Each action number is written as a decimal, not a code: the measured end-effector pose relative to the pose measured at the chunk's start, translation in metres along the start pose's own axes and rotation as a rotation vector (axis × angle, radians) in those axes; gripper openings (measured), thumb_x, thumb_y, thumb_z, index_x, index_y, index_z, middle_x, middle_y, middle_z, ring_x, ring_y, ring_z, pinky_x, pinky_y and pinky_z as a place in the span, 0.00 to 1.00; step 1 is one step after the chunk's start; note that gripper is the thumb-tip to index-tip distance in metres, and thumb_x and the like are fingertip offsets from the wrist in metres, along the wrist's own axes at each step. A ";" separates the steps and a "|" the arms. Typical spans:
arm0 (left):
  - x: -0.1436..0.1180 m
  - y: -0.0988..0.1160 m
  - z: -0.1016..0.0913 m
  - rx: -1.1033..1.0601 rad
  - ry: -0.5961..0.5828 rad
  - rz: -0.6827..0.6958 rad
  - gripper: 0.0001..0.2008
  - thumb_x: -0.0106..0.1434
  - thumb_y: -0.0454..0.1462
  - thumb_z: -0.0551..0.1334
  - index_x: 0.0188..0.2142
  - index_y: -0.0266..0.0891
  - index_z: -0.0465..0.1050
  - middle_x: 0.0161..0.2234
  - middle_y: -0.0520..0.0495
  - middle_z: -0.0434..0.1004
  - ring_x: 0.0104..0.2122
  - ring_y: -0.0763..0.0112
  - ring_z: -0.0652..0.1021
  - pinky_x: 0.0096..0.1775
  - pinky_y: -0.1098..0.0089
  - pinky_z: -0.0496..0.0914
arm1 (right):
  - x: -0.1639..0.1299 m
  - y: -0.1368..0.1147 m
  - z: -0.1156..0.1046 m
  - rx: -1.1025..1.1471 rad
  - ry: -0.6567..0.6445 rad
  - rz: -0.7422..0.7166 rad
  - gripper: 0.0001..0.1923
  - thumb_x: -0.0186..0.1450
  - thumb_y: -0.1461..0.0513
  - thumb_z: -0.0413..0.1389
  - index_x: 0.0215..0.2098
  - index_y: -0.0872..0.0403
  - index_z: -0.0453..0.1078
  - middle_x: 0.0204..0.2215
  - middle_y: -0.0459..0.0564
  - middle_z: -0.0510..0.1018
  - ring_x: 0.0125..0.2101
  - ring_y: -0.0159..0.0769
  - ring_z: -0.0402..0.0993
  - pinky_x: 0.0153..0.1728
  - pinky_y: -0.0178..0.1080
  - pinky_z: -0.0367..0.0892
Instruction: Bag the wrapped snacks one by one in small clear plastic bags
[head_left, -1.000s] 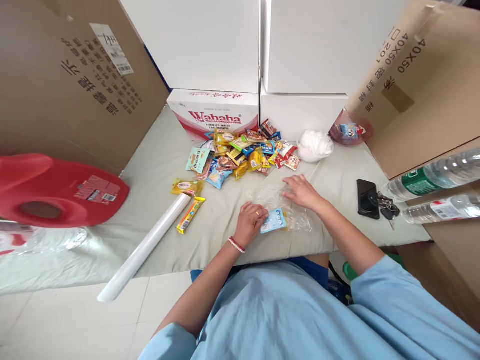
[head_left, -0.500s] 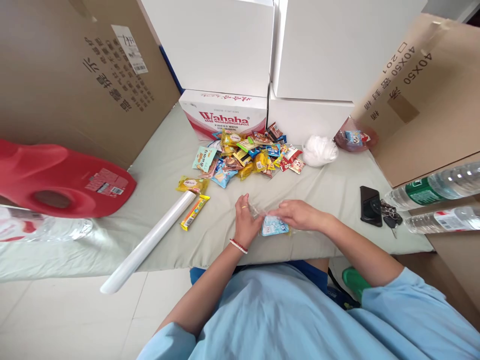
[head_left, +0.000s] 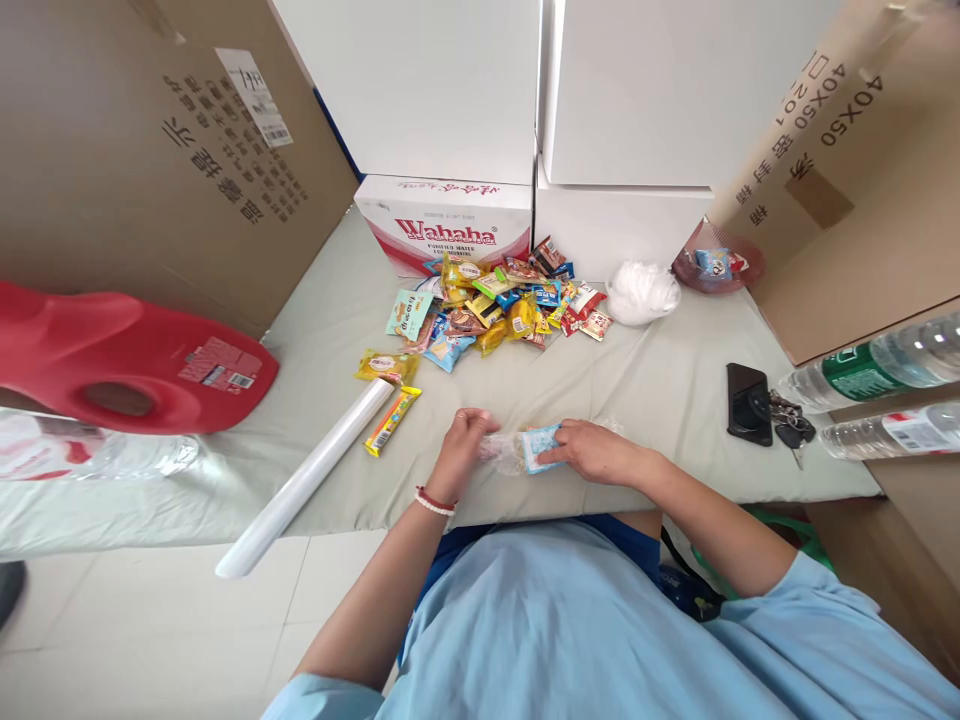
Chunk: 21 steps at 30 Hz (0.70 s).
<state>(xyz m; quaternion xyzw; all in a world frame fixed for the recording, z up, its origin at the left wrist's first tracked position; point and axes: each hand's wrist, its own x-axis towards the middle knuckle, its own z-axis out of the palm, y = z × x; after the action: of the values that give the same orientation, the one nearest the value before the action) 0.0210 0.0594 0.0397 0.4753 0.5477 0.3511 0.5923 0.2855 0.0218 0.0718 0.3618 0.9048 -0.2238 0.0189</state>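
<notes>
In front of my body lies a small light-blue snack packet (head_left: 537, 446) with clear plastic film (head_left: 505, 453) around it. My left hand (head_left: 459, 446), a beaded bracelet at its wrist, pinches the film's left end and pulls it out sideways. On the packet's right side my right hand (head_left: 596, 452) grips it with thumb and fingers. More film shows behind the right hand. A yellow snack bar (head_left: 392, 421) and a yellow-wrapped snack (head_left: 386, 365) lie to the left, beside a long white roll (head_left: 307, 478) that overhangs the table edge.
Mixed snack packets (head_left: 487, 310) are heaped before the Wahaba-like lettered carton (head_left: 442, 215). A white plastic bundle (head_left: 643, 293) and a reddish mesh-like bowl (head_left: 720, 275) stand right of them. A red jug (head_left: 165, 350) is at left; a black phone (head_left: 748, 402), keys (head_left: 791, 425) and water bottles (head_left: 892, 365) are at right.
My left hand has moved left from beside the packet, drawing the film out. The packet has tilted, and my right hand has shifted slightly right and down onto its right side.
</notes>
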 end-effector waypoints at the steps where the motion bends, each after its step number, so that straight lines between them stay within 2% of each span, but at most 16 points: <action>1: -0.003 0.001 0.002 0.079 0.002 -0.023 0.22 0.54 0.50 0.68 0.42 0.41 0.70 0.42 0.45 0.77 0.41 0.62 0.79 0.34 0.68 0.73 | 0.000 0.000 0.001 0.009 0.010 0.000 0.24 0.70 0.70 0.50 0.58 0.46 0.77 0.32 0.52 0.74 0.36 0.41 0.65 0.37 0.38 0.59; 3: -0.008 0.005 0.008 0.218 -0.091 -0.040 0.22 0.49 0.48 0.73 0.38 0.40 0.72 0.33 0.50 0.76 0.32 0.66 0.77 0.30 0.71 0.69 | -0.001 0.002 0.003 0.021 0.032 -0.007 0.25 0.70 0.70 0.50 0.57 0.46 0.78 0.32 0.52 0.74 0.36 0.41 0.66 0.37 0.38 0.59; 5: -0.015 0.011 0.016 0.239 -0.192 -0.049 0.18 0.51 0.48 0.72 0.33 0.40 0.72 0.25 0.54 0.72 0.25 0.71 0.73 0.28 0.72 0.67 | 0.000 0.004 0.006 0.045 0.060 -0.024 0.25 0.69 0.71 0.50 0.56 0.46 0.78 0.32 0.51 0.75 0.35 0.40 0.66 0.37 0.38 0.60; 6: -0.018 0.013 0.022 0.190 -0.217 -0.044 0.17 0.53 0.48 0.71 0.32 0.39 0.72 0.25 0.54 0.72 0.24 0.72 0.72 0.29 0.72 0.67 | 0.001 0.004 0.007 0.066 0.079 -0.033 0.24 0.69 0.71 0.50 0.55 0.46 0.79 0.32 0.51 0.75 0.35 0.40 0.66 0.37 0.38 0.61; 8: -0.023 0.016 0.037 0.089 -0.242 -0.006 0.15 0.57 0.46 0.68 0.36 0.38 0.75 0.30 0.51 0.77 0.27 0.72 0.75 0.32 0.71 0.70 | 0.002 0.004 0.009 0.110 0.131 -0.044 0.23 0.69 0.70 0.50 0.53 0.46 0.80 0.32 0.50 0.75 0.35 0.40 0.66 0.39 0.38 0.62; 10: -0.026 0.015 0.054 0.082 -0.268 0.053 0.13 0.61 0.42 0.64 0.41 0.37 0.79 0.38 0.46 0.80 0.32 0.71 0.78 0.37 0.69 0.73 | 0.001 0.002 0.011 0.125 0.188 -0.043 0.22 0.69 0.70 0.51 0.52 0.47 0.80 0.34 0.51 0.76 0.37 0.40 0.67 0.42 0.40 0.64; 14: -0.027 0.002 0.071 0.285 -0.260 0.254 0.17 0.64 0.33 0.54 0.44 0.39 0.82 0.46 0.42 0.78 0.40 0.68 0.79 0.42 0.67 0.76 | -0.025 -0.001 0.017 0.141 0.250 -0.023 0.21 0.68 0.68 0.52 0.56 0.48 0.77 0.40 0.54 0.76 0.42 0.43 0.69 0.45 0.43 0.67; 16: -0.028 -0.002 0.071 0.442 -0.260 0.380 0.19 0.65 0.30 0.53 0.46 0.40 0.82 0.47 0.42 0.77 0.46 0.66 0.79 0.48 0.64 0.75 | -0.050 0.000 0.023 0.180 0.227 0.049 0.20 0.69 0.67 0.51 0.55 0.49 0.77 0.38 0.54 0.77 0.41 0.43 0.71 0.45 0.43 0.68; 18: -0.030 -0.003 0.069 0.623 -0.263 0.473 0.20 0.66 0.29 0.53 0.48 0.41 0.81 0.50 0.43 0.77 0.49 0.65 0.78 0.52 0.63 0.74 | -0.076 0.006 0.031 0.248 0.208 0.180 0.19 0.69 0.67 0.50 0.51 0.50 0.79 0.35 0.52 0.78 0.38 0.42 0.74 0.42 0.42 0.69; 19: -0.032 -0.002 0.068 0.713 -0.261 0.502 0.20 0.66 0.29 0.53 0.50 0.41 0.81 0.51 0.43 0.77 0.49 0.64 0.78 0.51 0.63 0.74 | -0.087 0.010 0.034 0.296 0.237 0.270 0.18 0.69 0.67 0.49 0.48 0.51 0.79 0.35 0.52 0.79 0.37 0.41 0.75 0.41 0.42 0.70; 21: -0.035 0.001 0.070 0.892 -0.238 0.546 0.20 0.67 0.30 0.54 0.52 0.43 0.80 0.51 0.44 0.77 0.47 0.63 0.78 0.46 0.63 0.74 | -0.098 0.018 0.040 0.370 0.388 0.477 0.18 0.71 0.64 0.47 0.47 0.51 0.78 0.37 0.52 0.79 0.37 0.41 0.76 0.42 0.42 0.72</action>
<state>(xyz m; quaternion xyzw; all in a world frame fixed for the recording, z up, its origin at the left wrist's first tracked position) 0.0848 0.0147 0.0483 0.8426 0.4292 0.1693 0.2778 0.3646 -0.0464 0.0484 0.5957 0.7259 -0.3004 -0.1675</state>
